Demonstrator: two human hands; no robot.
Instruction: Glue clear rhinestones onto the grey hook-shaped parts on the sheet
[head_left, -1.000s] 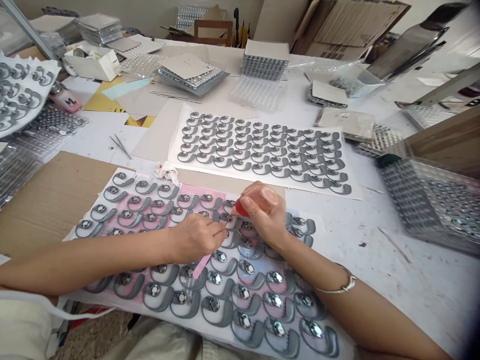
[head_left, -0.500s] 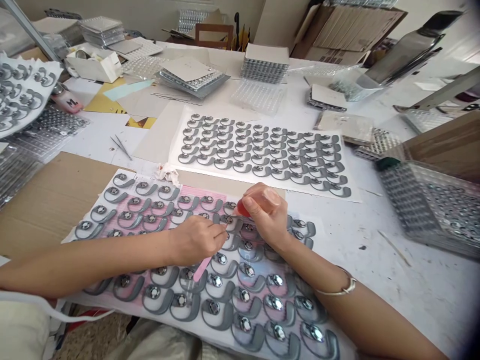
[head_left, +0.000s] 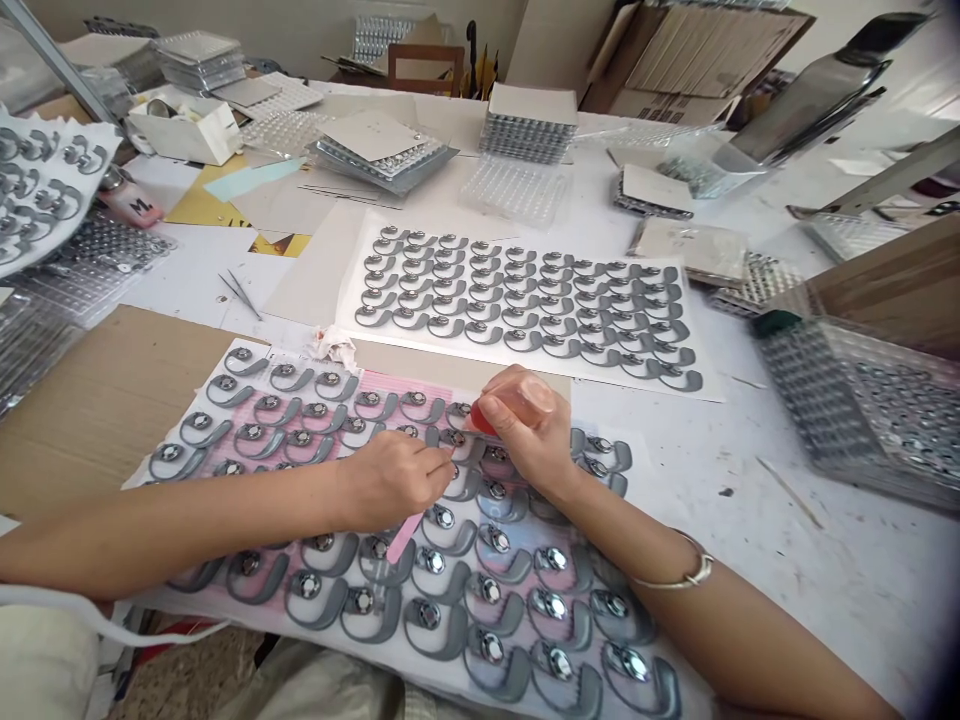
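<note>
A near sheet (head_left: 262,520) carries rows of grey curved pieces, each with a round silver part set with a stone. Over its middle, my left hand (head_left: 397,480) is closed on a pink stick (head_left: 405,538), whose flat end shows below the fingers. To the right of it, my right hand (head_left: 536,440) is wrapped round a small clear bottle (head_left: 529,396) with a red end, tilted so the red end points left above one of the curved pieces. The two hands are close together but apart. The bottle's tip is too small to make out.
Beyond the hands lies a second white sheet (head_left: 705,370) of curved pieces. Tweezers (head_left: 241,296) and a crumpled tissue (head_left: 334,346) lie to its left. Clear boxes (head_left: 862,410) stand at the right, a stack of trays (head_left: 529,125) behind, and brown cardboard (head_left: 97,400) at the left.
</note>
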